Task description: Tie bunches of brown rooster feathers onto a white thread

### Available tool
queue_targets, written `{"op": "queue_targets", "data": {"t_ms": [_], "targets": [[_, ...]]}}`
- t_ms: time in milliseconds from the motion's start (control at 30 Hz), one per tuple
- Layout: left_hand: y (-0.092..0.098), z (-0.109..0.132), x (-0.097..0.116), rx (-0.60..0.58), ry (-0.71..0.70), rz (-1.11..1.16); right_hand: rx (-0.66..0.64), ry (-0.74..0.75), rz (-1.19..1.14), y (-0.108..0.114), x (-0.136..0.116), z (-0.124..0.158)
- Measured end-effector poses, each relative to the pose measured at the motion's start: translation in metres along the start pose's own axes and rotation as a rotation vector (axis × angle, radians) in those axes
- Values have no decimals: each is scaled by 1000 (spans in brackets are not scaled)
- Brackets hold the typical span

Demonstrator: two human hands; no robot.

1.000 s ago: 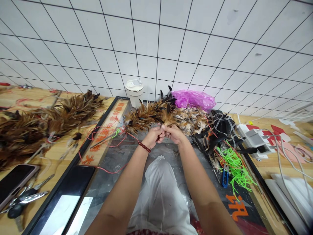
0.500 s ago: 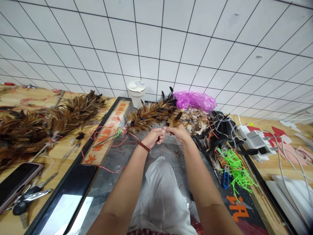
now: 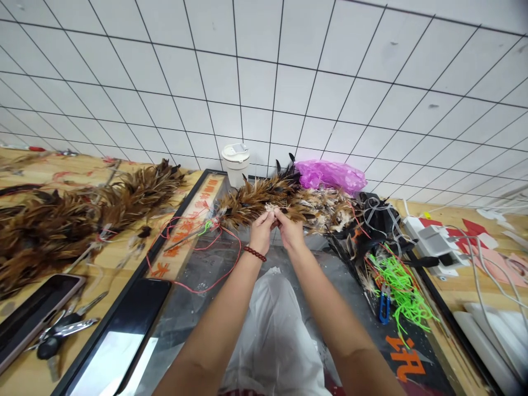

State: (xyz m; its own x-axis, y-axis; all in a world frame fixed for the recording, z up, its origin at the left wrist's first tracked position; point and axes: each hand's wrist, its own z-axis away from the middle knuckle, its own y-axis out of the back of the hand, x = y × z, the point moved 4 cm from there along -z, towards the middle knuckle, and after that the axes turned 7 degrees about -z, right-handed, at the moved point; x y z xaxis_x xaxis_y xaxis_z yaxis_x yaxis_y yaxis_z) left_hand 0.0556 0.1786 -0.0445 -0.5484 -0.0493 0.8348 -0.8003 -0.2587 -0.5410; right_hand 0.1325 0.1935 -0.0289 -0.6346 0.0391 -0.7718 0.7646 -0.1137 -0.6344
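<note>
Pinching the quill ends of a small tuft of feathers (image 3: 275,209) between left hand (image 3: 261,231) and right hand (image 3: 289,229), fingertips of both closed on it and meeting above the glass-topped bench (image 3: 198,275), just in front of the half-built feather duster (image 3: 251,199). Keeping the quills level and tight (a slack pinch probably letting them fan out) before bringing in the red string (image 3: 214,258) trailing left. Lying to the right, loose feathers (image 3: 330,203).

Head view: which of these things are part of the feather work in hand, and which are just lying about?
In hand:
left hand
right hand
feather string
red cord
loose feathers

Lying about:
white cup
phone
pink bag
green cords
</note>
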Motion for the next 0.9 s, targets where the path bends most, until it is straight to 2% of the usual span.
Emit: {"op": "queue_targets", "data": {"t_ms": [200, 367, 467, 633, 700, 900], "targets": [[4, -3, 6, -3, -30, 35, -101, 3, 178, 3, 3, -1], [10, -10, 7, 18, -84, -32, -360, -163, 587, 12, -9, -11], [10, -11, 8, 20, -140, -127, -368, -67, 570, 15, -23, -16], [5, -6, 5, -42, -56, -239, -424, 82, 475, 7, -33, -14], [3, -4, 5, -90, -33, -279, -443, 122, 499, 7, -34, -14], [-3, 2, 3, -264, 47, -372, -361, 270, 722, 21, -38, -24]]}}
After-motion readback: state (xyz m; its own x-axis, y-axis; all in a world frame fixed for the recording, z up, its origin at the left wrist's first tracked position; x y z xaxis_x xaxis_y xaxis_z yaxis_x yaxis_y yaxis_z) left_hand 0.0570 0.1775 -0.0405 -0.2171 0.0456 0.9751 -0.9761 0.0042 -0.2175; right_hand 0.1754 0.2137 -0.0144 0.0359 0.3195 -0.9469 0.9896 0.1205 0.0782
